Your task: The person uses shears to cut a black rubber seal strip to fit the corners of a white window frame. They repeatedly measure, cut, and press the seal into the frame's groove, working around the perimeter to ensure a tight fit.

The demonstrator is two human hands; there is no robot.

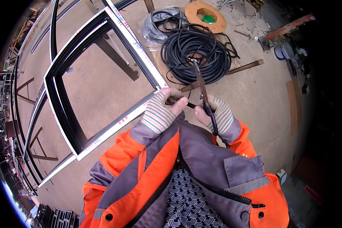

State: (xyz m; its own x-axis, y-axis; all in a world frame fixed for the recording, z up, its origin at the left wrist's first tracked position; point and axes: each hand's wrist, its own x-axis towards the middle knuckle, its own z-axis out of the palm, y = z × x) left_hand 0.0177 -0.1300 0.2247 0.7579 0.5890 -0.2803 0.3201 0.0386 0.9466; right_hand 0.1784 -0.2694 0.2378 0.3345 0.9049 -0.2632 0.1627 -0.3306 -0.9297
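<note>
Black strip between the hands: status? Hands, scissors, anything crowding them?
Left hand gripping black strip. Right hand holding scissors, also meeting strip; blades point away from body. White-edged frame close by left hand; black coil beyond.

Both hands were gloved, left hand and right hand. Gloves were pale pinkish-white knit with green-grey stripes across the backs. Jacket was two-tone, grey and bright orange. Sleeves were orange with grey sections, grey at the cuffs. Front hung open; dark toothed zip ran down both edges. Grey pocket flap sat on the right chest, silvery band just below. Round dark snaps showed low on both sides. Shirt underneath: navy, white geometric print.
</note>
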